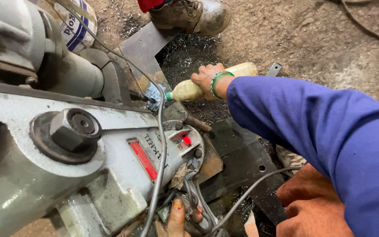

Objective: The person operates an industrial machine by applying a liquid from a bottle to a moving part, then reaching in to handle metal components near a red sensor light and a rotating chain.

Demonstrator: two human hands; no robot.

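right hand (205, 79) wrapped round bottle (189, 90), nozzle toward 9 o'clock at drill (110, 149) | likely light, squeezable, oily-slick; hold mid-body | left hand (178, 219) at 6 o'clock among cables (159, 131), grip unclear

A long blue sleeve (312, 127) covers the right arm; a green-and-white bangle (218, 81) circles its wrist

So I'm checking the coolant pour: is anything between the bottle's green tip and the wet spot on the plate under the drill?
Nothing visible. The right hand grips the bottle, and its green tip points across open air at the wet spot.
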